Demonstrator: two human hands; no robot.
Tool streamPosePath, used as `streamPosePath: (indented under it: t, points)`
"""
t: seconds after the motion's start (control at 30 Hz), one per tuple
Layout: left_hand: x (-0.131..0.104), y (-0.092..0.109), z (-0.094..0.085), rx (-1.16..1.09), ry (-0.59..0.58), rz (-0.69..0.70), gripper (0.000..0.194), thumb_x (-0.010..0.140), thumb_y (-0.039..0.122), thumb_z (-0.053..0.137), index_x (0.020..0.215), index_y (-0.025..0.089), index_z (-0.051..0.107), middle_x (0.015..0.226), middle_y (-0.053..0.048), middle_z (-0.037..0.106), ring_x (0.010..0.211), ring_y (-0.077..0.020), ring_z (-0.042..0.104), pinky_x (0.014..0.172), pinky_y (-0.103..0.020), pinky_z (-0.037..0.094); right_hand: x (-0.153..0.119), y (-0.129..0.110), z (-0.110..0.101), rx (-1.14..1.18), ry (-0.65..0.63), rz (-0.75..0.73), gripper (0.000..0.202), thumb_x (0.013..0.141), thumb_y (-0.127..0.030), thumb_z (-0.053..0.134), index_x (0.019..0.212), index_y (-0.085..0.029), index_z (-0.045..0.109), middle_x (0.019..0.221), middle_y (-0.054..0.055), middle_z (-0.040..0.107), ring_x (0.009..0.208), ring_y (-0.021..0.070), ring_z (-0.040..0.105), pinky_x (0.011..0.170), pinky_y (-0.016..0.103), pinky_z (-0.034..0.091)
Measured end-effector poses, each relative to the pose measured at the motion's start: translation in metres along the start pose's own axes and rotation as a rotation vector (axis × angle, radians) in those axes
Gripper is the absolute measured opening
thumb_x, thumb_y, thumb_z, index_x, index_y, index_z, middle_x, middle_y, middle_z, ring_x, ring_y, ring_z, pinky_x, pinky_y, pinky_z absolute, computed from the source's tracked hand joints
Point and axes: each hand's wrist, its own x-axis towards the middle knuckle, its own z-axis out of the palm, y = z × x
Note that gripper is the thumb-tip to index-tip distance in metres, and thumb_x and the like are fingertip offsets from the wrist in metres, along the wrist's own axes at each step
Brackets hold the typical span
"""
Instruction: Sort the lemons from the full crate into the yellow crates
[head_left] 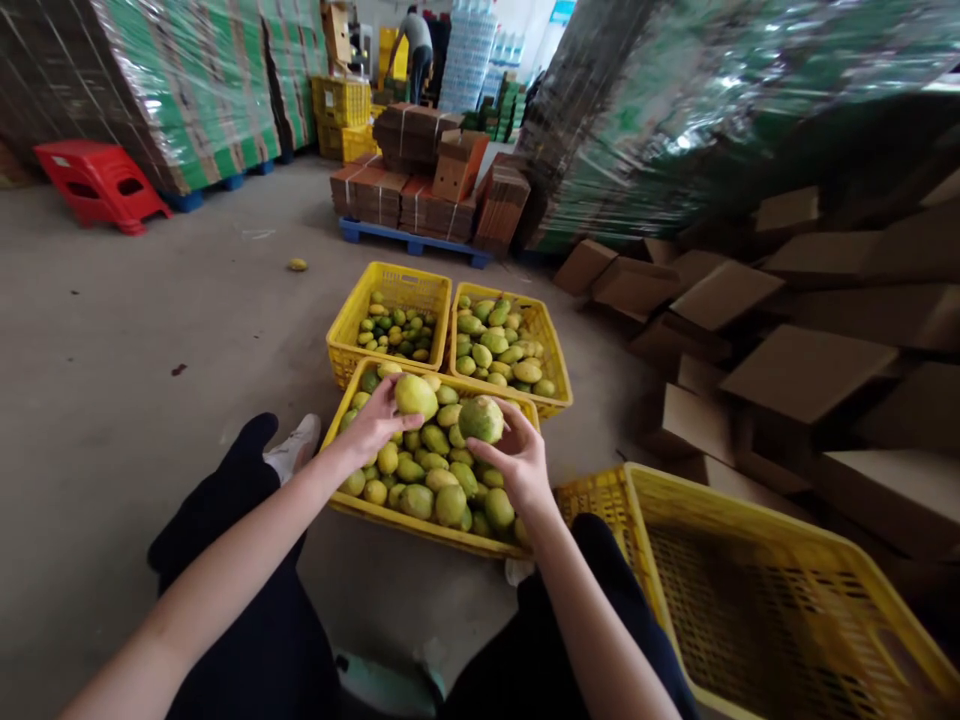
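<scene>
My left hand (376, 425) holds a yellow-green fruit (415, 396) between thumb and fingers. In my right hand (519, 450) is a greener fruit (481, 420) with a pale, rough patch on top. Both hands are over the near yellow crate (420, 523), which is full of green and yellow fruits. Behind it stand two more yellow crates: the left one (345, 325) holds smaller fruits, the right one (553, 350) larger ones.
A large yellow crate (750, 520) stands at my right knee. Cardboard boxes (810, 370) lie heaped on the right. A lone fruit (298, 265) and a red stool (101, 180) are left. Behind are a loaded pallet (412, 238) and a bending person (415, 45).
</scene>
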Motion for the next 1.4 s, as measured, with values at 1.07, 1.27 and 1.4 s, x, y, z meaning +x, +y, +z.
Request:
streamPosePath:
  t: [1.07, 1.27, 1.4]
  points:
    - [0.015, 0.001, 0.015, 0.216, -0.064, 0.113, 0.052, 0.058, 0.027, 0.085, 0.105, 0.021, 0.064, 0.112, -0.006, 0.067, 0.109, -0.0245, 0.064, 0.095, -0.033, 0.051, 0.004, -0.003, 0.002, -0.115, 0.227, -0.143, 0.055, 0.067, -0.038, 0.083, 0.117, -0.022, 0.065, 0.114, 0.008, 0.072, 0.105, 0.0261, 0.068, 0.090, 0.041, 0.060]
    - [0.019, -0.006, 0.014, -0.091, 0.009, 0.085, 0.059, 0.056, 0.030, 0.087, 0.105, 0.022, 0.055, 0.115, -0.005, 0.065, 0.105, -0.0222, 0.066, 0.090, -0.032, 0.054, 0.008, 0.000, 0.006, -0.099, 0.196, -0.108, 0.055, 0.061, -0.038, 0.087, 0.110, -0.022, 0.068, 0.106, 0.007, 0.074, 0.099, 0.0259, 0.068, 0.084, 0.041, 0.061]
    - [0.018, -0.015, 0.017, -0.143, -0.125, 0.069, 0.062, 0.059, 0.033, 0.089, 0.113, 0.020, 0.062, 0.117, -0.008, 0.069, 0.113, -0.0253, 0.065, 0.099, -0.038, 0.052, 0.008, 0.005, 0.013, -0.025, 0.122, -0.074, 0.056, 0.059, -0.038, 0.087, 0.109, -0.022, 0.069, 0.105, 0.008, 0.075, 0.097, 0.0262, 0.069, 0.083, 0.040, 0.061]
